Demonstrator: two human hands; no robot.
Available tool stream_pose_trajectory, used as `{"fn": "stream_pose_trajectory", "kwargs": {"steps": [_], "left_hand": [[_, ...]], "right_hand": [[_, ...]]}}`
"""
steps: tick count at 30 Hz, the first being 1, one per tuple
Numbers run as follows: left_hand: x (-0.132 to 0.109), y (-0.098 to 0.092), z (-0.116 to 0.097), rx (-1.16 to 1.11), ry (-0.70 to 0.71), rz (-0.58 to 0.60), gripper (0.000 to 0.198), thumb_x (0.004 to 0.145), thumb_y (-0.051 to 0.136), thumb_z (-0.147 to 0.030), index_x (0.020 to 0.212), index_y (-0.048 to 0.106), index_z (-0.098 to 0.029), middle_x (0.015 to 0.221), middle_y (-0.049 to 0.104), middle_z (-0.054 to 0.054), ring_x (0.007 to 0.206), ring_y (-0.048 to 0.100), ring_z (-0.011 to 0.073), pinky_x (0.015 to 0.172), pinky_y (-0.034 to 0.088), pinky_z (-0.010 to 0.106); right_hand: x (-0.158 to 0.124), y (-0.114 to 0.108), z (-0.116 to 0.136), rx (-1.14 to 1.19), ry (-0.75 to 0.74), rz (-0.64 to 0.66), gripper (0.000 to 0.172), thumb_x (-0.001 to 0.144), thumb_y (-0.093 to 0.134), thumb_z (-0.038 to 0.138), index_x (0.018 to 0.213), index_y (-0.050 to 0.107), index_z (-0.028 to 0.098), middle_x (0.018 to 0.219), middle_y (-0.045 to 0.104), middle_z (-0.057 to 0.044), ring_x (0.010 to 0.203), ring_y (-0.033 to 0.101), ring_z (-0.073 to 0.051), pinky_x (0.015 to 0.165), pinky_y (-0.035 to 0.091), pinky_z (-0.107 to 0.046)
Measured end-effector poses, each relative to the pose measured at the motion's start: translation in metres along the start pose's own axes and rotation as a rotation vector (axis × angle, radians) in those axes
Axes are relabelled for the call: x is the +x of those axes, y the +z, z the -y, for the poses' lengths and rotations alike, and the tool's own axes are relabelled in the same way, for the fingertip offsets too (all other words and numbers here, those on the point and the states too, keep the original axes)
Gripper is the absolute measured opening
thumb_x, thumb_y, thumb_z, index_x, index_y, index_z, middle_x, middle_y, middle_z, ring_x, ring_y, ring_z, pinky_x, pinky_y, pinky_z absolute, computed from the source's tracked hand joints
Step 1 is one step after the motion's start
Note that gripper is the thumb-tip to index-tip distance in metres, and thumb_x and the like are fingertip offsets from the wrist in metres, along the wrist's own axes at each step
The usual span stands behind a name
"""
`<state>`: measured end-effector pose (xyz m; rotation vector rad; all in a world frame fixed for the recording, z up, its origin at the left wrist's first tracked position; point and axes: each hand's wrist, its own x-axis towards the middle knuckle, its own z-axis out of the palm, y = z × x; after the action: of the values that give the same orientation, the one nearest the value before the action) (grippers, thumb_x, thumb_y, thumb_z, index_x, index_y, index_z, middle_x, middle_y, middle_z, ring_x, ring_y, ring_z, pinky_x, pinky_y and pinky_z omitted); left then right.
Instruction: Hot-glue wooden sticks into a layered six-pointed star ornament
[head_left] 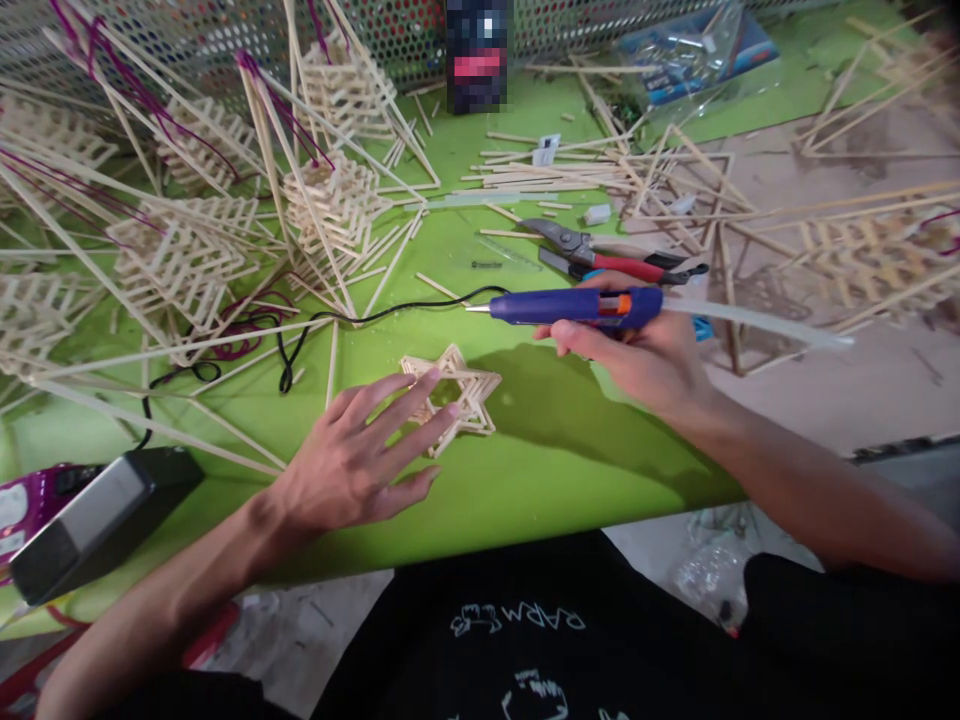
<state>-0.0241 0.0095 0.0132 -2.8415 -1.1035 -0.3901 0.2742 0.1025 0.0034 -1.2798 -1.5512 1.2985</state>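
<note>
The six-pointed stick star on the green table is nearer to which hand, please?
Left: the left hand reaches over the left side of the star, while the right hand holds the glue gun farther off, to the upper right.

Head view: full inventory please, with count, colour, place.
Glue gun: 1, blue, right hand
Glue stick: 1, translucent, gun's rear
Stick star: 1, pale, under left fingers
Cutters: 1, red handle visible, beyond gun
Loose sticks: many, pale, mid-table
Stick structures: several, pale, left and right
Threads: several, purple, on structures
Cord: 1, black, left of gun
Packet: 1, blue/clear, back right
Pixelated item: 1, dark/pink, back centre
Box-like object: 1, grey-black, lower left
Perforated panel: 1, grey, back
Tabletop: 1, green, below
Shirt: 1, black, bottom
Left hand: 1, bare, fingers over star
Right hand: 1, bare, grip around gun
</note>
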Motion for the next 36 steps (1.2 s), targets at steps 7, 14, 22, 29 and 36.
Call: {"fn": "stream_pose_trajectory", "kwargs": {"steps": [7, 14, 22, 29, 36], "left_hand": [[0.001, -0.001, 0.001, -0.035, 0.005, 0.013, 0.052, 0.086, 0.071, -0.030, 0.135, 0.059, -0.018, 0.145, 0.058, 0.016, 0.127, 0.058, 0.0322, 0.088, 0.055, 0.042], [0.001, -0.001, 0.002, -0.024, 0.008, 0.016, 0.051, 0.087, 0.070, -0.032, 0.134, 0.059, -0.019, 0.144, 0.059, 0.016, 0.127, 0.060, 0.0316, 0.085, 0.055, 0.042], [-0.003, 0.000, 0.003, -0.013, 0.017, 0.033, 0.054, 0.088, 0.070, -0.036, 0.137, 0.057, -0.019, 0.146, 0.057, 0.016, 0.128, 0.059, 0.0320, 0.084, 0.054, 0.042], [-0.002, 0.000, 0.003, -0.003, 0.014, 0.030, 0.049, 0.088, 0.070, -0.036, 0.133, 0.060, -0.020, 0.145, 0.059, 0.015, 0.127, 0.059, 0.0311, 0.084, 0.054, 0.041], [-0.003, 0.003, 0.003, -0.030, 0.001, 0.008, 0.050, 0.088, 0.071, -0.037, 0.134, 0.060, -0.020, 0.145, 0.059, 0.015, 0.127, 0.059, 0.0321, 0.083, 0.052, 0.041]], "right_hand": [[0.008, -0.016, -0.012, 0.167, 0.053, 0.162, 0.032, 0.086, 0.075, 0.048, 0.092, 0.065, 0.019, 0.076, 0.076, -0.006, 0.060, 0.065, -0.015, 0.047, 0.043, -0.027], [0.004, -0.018, -0.009, 0.149, 0.111, 0.250, 0.037, 0.080, 0.080, 0.051, 0.085, 0.063, 0.019, 0.075, 0.077, -0.006, 0.063, 0.067, -0.015, 0.054, 0.052, -0.025], [0.003, -0.015, -0.007, 0.150, 0.113, 0.295, 0.031, 0.078, 0.083, 0.041, 0.079, 0.063, 0.018, 0.073, 0.076, -0.005, 0.054, 0.060, -0.011, 0.046, 0.049, -0.022], [0.000, -0.015, -0.011, 0.129, 0.067, 0.253, 0.022, 0.081, 0.080, 0.035, 0.081, 0.066, 0.018, 0.072, 0.075, -0.004, 0.049, 0.057, -0.010, 0.044, 0.047, -0.022], [0.002, -0.012, -0.012, 0.136, 0.125, 0.231, 0.037, 0.072, 0.084, 0.048, 0.072, 0.069, 0.014, 0.065, 0.072, -0.009, 0.051, 0.067, -0.019, 0.038, 0.046, -0.025]]}}
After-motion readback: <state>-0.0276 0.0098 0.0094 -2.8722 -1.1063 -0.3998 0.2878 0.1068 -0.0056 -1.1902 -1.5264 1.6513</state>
